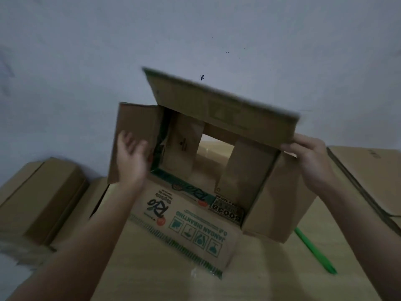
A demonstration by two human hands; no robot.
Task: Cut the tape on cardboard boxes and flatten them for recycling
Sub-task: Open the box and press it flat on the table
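Cardboard box (pixel 217 170), blurred along its raised top flap, open both ends; left hand (pixel 132 161) rests against its left flap with spread fingers, right hand (pixel 310 157) grips its right corner.

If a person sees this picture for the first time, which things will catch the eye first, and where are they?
First comes the open cardboard box held up in the middle, with flaps spread and a gap through its far end. The left hand lies open against its left flap, while the right hand grips its right edge. Next is the green pen-like tool lying at the lower right, and a closed brown box at the left.
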